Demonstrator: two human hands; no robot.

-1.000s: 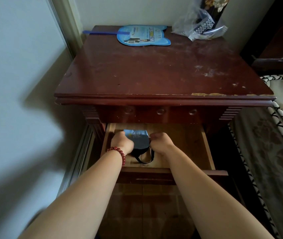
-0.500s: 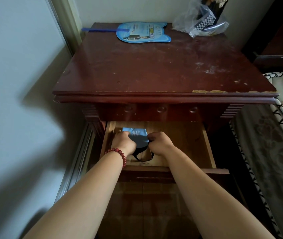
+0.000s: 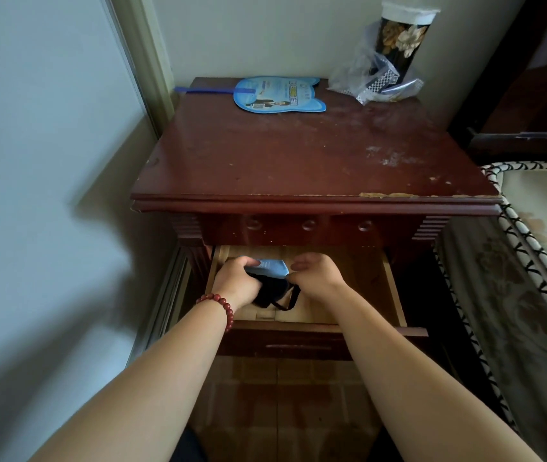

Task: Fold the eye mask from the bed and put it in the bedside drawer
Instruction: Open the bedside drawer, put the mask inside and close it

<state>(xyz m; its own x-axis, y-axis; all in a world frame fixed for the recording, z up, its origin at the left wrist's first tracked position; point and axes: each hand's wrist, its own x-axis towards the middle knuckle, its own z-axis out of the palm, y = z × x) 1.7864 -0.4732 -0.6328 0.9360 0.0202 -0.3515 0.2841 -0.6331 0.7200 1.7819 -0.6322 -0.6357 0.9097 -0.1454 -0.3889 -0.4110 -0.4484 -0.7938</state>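
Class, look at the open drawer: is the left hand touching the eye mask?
Touching. The head view shows the left hand closed over the left end of the eye mask, its fingers curled over the blue top inside the drawer.

Folded eye mask [image 3: 270,278] inside open drawer [image 3: 395,291]

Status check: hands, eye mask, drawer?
Left hand gripping folded eye mask inside open drawer. Right hand at mask's right edge, fingers loose, grip unclear. Nothing blocking.

A home bedroom: worn wooden nightstand [image 3: 298,161] beside a quilted bed [image 3: 532,261].
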